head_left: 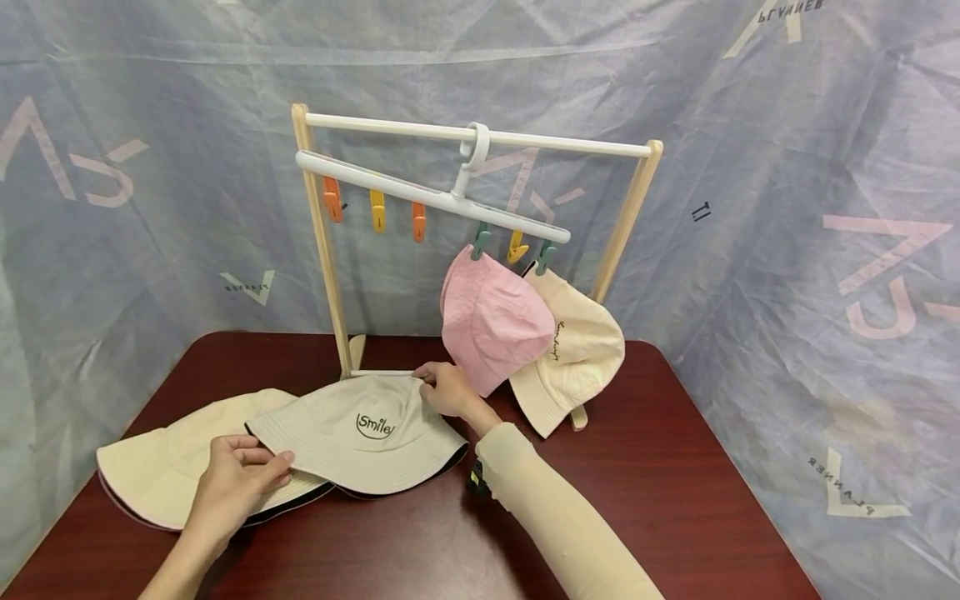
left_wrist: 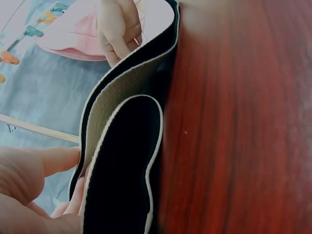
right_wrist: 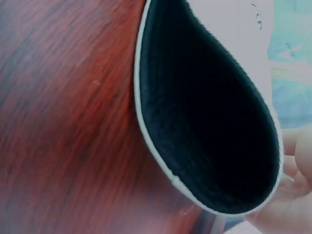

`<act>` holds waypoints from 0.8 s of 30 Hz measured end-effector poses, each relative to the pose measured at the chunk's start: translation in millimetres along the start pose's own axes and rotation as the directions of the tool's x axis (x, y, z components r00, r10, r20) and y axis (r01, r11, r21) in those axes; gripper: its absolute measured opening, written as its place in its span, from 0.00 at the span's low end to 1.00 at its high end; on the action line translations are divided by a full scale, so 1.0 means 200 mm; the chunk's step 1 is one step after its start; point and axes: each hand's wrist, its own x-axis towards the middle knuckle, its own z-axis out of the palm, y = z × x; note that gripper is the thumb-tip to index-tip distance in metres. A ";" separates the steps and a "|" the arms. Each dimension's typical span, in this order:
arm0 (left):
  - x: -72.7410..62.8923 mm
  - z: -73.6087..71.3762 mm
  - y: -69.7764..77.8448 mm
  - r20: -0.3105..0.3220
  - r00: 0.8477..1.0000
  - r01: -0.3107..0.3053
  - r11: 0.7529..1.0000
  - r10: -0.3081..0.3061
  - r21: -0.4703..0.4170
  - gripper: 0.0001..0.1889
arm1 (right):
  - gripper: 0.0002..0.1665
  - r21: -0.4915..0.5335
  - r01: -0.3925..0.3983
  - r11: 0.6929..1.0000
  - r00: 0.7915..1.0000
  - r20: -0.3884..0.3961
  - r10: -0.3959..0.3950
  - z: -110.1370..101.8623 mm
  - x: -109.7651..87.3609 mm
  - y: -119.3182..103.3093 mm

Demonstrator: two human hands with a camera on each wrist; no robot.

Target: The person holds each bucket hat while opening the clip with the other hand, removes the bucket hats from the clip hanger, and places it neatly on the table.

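Observation:
A pale grey bucket hat [head_left: 375, 462] with "Smile" on its front and a black lining lies on the table, overlapping a cream bucket hat [head_left: 161, 462] on its left. My left hand [head_left: 232, 479] pinches the left edge of the grey hat's brim; in the left wrist view its thumb [left_wrist: 61, 161] presses the outside, with fingers between the two brims. At the crown's upper right, my right hand [head_left: 452, 392] grips the fabric. The right wrist view looks into the hat's dark lining [right_wrist: 209, 126], with that hand partly hidden behind the edge.
Behind stands a wooden rack [head_left: 322, 250] carrying a white hanger [head_left: 390, 185] that tilts down to the right. A pink hat [head_left: 498, 321] and a cream hat [head_left: 581, 342] hang from green clips. Orange and yellow clips [head_left: 378, 210] hold nothing. The table [head_left: 660, 492] is dark red.

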 end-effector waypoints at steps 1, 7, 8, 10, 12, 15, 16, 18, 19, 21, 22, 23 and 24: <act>0.00 0.00 0.00 -0.006 1.000 -0.005 1.000 0.005 0.024 0.42 | 0.17 -0.015 -0.001 1.000 1.000 0.016 0.002 0.00 0.00 0.00; 0.00 -0.02 -0.01 -0.021 0.998 -0.056 0.966 0.064 0.253 0.44 | 0.24 -0.047 -0.001 0.999 0.994 0.107 0.006 -0.01 -0.01 0.01; 0.00 -0.02 -0.01 -0.021 0.997 -0.065 0.954 0.074 0.293 0.44 | 0.25 -0.047 -0.002 0.999 0.993 0.119 0.008 -0.01 -0.01 0.02; 0.00 -0.03 -0.01 -0.020 0.996 -0.072 0.937 0.084 0.342 0.43 | 0.26 -0.042 -0.001 0.999 0.991 0.133 0.007 -0.01 -0.01 0.02; 0.00 -0.03 0.00 -0.013 0.996 -0.075 0.931 0.085 0.359 0.43 | 0.27 -0.039 0.004 0.999 0.991 0.137 0.001 0.00 -0.01 0.03; 0.00 -0.03 0.00 0.001 0.997 -0.068 0.931 0.072 0.360 0.43 | 0.28 -0.048 0.020 0.999 0.990 0.141 -0.013 0.00 -0.01 0.03; 0.00 -0.03 0.00 0.007 0.998 -0.063 0.933 0.065 0.354 0.44 | 0.28 -0.052 0.022 0.998 0.989 0.144 -0.014 0.01 -0.01 0.03; 0.00 -0.04 0.00 0.018 0.999 -0.055 0.935 0.051 0.349 0.44 | 0.28 -0.065 0.025 0.998 0.989 0.145 -0.016 0.01 -0.01 0.03; 0.01 -0.04 0.00 0.024 0.999 -0.050 0.937 0.044 0.344 0.44 | 0.29 -0.066 0.026 0.997 0.989 0.146 -0.016 0.01 -0.01 0.03; 0.01 -0.04 0.00 0.033 0.999 -0.042 0.941 0.033 0.335 0.44 | 0.29 -0.070 0.023 0.997 0.989 0.146 -0.012 0.01 -0.01 0.03; 0.01 -0.04 0.00 0.037 0.999 -0.041 0.943 0.030 0.330 0.44 | 0.29 -0.067 0.020 0.998 0.989 0.146 -0.010 0.01 -0.02 0.03; 0.01 -0.04 0.00 0.040 0.999 -0.040 0.944 0.029 0.328 0.43 | 0.30 -0.063 0.017 0.998 0.989 0.145 -0.007 0.01 -0.02 0.03; 0.01 -0.04 0.00 0.043 0.999 -0.039 0.946 0.027 0.322 0.43 | 0.30 -0.063 0.018 0.998 0.989 0.144 -0.009 0.00 -0.02 0.03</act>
